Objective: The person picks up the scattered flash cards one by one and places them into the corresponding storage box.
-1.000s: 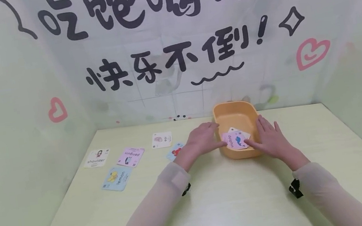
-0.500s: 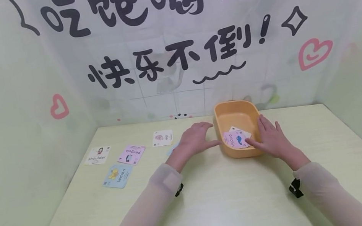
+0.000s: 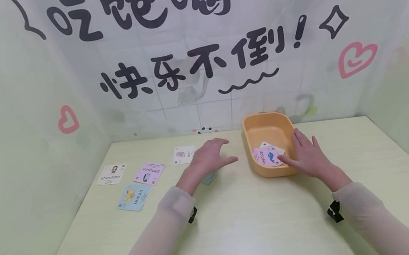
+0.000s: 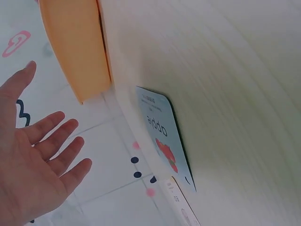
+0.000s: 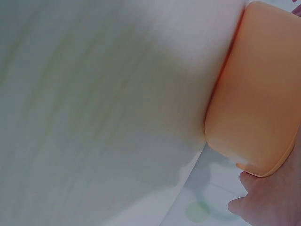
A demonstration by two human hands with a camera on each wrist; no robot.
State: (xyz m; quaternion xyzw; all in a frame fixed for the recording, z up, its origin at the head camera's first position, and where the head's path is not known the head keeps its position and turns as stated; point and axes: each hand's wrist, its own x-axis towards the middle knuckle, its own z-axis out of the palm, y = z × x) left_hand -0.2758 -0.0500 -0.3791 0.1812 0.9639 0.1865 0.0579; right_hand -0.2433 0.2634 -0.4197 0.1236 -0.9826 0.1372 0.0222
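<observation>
An orange plastic tub stands on the pale table, seen from the side as the tub and the tub in the wrist views. Inside lies a pink "dolphin" card over a white one. My right hand rests on the tub's right rim, fingers straight, forefinger touching the dolphin card. My left hand hovers flat, fingers spread, left of the tub and above a blue "apple" card, mostly hidden in the head view. That left hand holds nothing.
More cards lie at the left: a white "ear" card, a pink "penguin" card, a white "shoulder" card and a blue "lemon" card. Printed backdrop walls enclose the table on three sides.
My left hand has left the tub's left rim and moved left, over the apple card. The right hand stays at the tub on the dolphin card.
</observation>
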